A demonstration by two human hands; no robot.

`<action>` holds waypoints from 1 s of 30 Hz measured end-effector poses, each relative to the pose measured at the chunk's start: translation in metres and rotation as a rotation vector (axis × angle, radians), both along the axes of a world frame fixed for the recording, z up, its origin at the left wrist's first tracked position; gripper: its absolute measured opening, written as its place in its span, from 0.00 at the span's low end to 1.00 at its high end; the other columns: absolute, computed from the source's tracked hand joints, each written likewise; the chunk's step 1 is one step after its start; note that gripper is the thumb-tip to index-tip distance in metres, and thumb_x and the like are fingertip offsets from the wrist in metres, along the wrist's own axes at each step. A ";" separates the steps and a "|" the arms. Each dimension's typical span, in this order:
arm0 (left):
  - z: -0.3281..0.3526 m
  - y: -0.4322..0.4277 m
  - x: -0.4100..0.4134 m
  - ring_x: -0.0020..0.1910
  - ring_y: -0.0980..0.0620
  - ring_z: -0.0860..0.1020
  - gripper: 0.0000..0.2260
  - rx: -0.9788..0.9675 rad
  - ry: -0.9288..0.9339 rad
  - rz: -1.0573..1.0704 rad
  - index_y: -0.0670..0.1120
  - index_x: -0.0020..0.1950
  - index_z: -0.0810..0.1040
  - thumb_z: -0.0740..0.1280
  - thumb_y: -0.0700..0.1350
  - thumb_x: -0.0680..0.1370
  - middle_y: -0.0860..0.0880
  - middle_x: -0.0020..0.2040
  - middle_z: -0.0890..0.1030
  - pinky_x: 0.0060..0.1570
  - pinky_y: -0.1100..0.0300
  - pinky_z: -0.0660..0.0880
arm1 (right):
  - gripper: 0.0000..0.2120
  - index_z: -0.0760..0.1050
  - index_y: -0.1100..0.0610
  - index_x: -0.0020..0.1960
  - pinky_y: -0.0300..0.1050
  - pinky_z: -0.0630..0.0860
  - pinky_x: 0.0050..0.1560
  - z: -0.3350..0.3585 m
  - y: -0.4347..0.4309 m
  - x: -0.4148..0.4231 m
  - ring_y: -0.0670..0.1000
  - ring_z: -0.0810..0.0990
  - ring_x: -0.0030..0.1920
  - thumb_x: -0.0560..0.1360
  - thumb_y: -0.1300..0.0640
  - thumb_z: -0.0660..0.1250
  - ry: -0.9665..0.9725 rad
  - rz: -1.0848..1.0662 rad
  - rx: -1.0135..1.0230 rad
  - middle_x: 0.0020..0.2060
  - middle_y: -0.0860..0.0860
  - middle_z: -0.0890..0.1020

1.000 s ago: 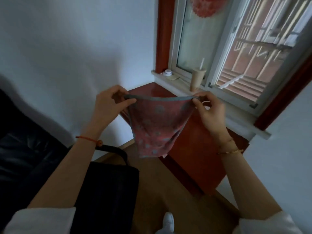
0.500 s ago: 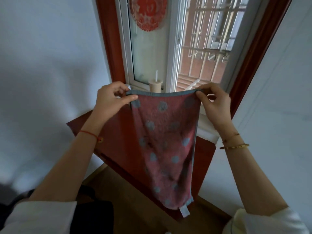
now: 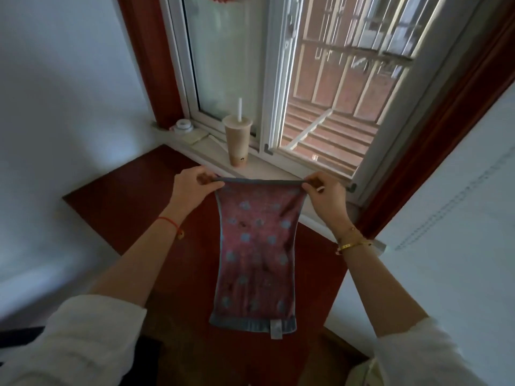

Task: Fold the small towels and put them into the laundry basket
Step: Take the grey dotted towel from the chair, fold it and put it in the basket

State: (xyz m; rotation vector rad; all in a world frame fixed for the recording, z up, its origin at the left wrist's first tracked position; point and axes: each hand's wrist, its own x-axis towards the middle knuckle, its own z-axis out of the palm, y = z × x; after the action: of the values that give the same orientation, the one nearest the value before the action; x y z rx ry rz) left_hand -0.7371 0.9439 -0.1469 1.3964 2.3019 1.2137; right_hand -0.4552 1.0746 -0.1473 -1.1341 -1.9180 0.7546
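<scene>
**Towel stretched by its top corners**

The left hand (image 3: pixel 192 185) and right hand (image 3: pixel 324 193) each pinch a top corner of the red, blue-dotted terry towel (image 3: pixel 256 254), thumbs and fingers closed on its hem. It hangs open above the red-brown wooden table (image 3: pixel 133 196). If one pinch loosens, that corner could drop and skew the fold. No laundry basket is in view, and I cannot tell whether the lower hem touches the table.

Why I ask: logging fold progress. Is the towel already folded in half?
No: the towel stretches out full length, pinched at its top corners by the left hand and right hand.
</scene>
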 end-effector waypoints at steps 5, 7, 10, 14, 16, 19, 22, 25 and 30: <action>-0.050 -0.027 0.003 0.37 0.58 0.80 0.07 -0.152 -0.114 -0.064 0.46 0.43 0.84 0.79 0.44 0.68 0.50 0.38 0.84 0.38 0.77 0.71 | 0.03 0.82 0.56 0.43 0.22 0.69 0.38 -0.055 -0.014 0.013 0.40 0.77 0.37 0.72 0.63 0.72 -0.110 0.023 -0.132 0.36 0.45 0.81; -0.069 -0.047 0.006 0.39 0.58 0.81 0.06 -0.211 -0.133 -0.112 0.47 0.43 0.84 0.78 0.43 0.69 0.51 0.40 0.85 0.41 0.78 0.71 | 0.04 0.82 0.55 0.43 0.24 0.71 0.41 -0.077 -0.029 0.023 0.37 0.79 0.38 0.72 0.63 0.72 -0.148 0.063 -0.192 0.37 0.44 0.82; -0.094 -0.079 0.014 0.44 0.57 0.83 0.05 -0.311 -0.162 -0.179 0.51 0.43 0.84 0.77 0.43 0.71 0.53 0.42 0.85 0.45 0.73 0.73 | 0.04 0.82 0.53 0.44 0.32 0.75 0.46 -0.106 -0.057 0.040 0.41 0.81 0.41 0.73 0.61 0.72 -0.224 0.104 -0.261 0.40 0.45 0.84; -0.129 -0.119 0.034 0.46 0.59 0.82 0.04 -0.434 -0.200 -0.232 0.51 0.44 0.84 0.76 0.44 0.72 0.55 0.44 0.84 0.46 0.74 0.72 | 0.04 0.81 0.50 0.43 0.40 0.77 0.49 -0.141 -0.095 0.063 0.46 0.81 0.46 0.73 0.58 0.73 -0.301 0.132 -0.313 0.44 0.47 0.83; -0.145 -0.138 0.044 0.46 0.58 0.81 0.04 -0.479 -0.197 -0.250 0.50 0.45 0.84 0.76 0.44 0.72 0.55 0.44 0.84 0.46 0.72 0.72 | 0.04 0.80 0.49 0.44 0.44 0.79 0.52 -0.157 -0.115 0.076 0.47 0.80 0.49 0.74 0.57 0.71 -0.357 0.147 -0.349 0.45 0.45 0.82; -0.168 -0.161 0.057 0.45 0.59 0.80 0.04 -0.531 -0.203 -0.253 0.51 0.45 0.84 0.76 0.44 0.72 0.56 0.43 0.84 0.45 0.73 0.71 | 0.02 0.79 0.48 0.45 0.49 0.77 0.57 -0.180 -0.142 0.093 0.49 0.77 0.54 0.75 0.55 0.70 -0.456 0.173 -0.387 0.47 0.43 0.80; -0.186 -0.177 0.070 0.44 0.60 0.79 0.05 -0.573 -0.214 -0.233 0.52 0.44 0.82 0.76 0.44 0.72 0.57 0.42 0.82 0.42 0.76 0.68 | 0.05 0.76 0.44 0.46 0.46 0.73 0.60 -0.197 -0.163 0.108 0.47 0.75 0.55 0.75 0.54 0.70 -0.549 0.196 -0.372 0.47 0.41 0.78; -0.200 -0.182 0.077 0.45 0.60 0.79 0.06 -0.586 -0.226 -0.223 0.53 0.44 0.82 0.76 0.43 0.73 0.57 0.43 0.82 0.41 0.76 0.68 | 0.03 0.77 0.45 0.48 0.40 0.68 0.61 -0.209 -0.176 0.115 0.46 0.73 0.57 0.76 0.52 0.68 -0.591 0.194 -0.365 0.50 0.41 0.77; -0.211 -0.181 0.077 0.41 0.60 0.80 0.04 -0.691 -0.246 -0.255 0.52 0.45 0.83 0.75 0.48 0.73 0.56 0.42 0.83 0.41 0.66 0.76 | 0.06 0.79 0.47 0.52 0.37 0.66 0.59 -0.219 -0.179 0.111 0.44 0.70 0.57 0.77 0.49 0.67 -0.620 0.225 -0.350 0.54 0.42 0.78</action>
State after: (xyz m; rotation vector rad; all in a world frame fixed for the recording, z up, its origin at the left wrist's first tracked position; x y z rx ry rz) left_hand -0.6602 0.7629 -0.3582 1.1471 1.9987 0.4118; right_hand -0.3438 0.8955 -0.3662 -1.5106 -2.5278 0.9666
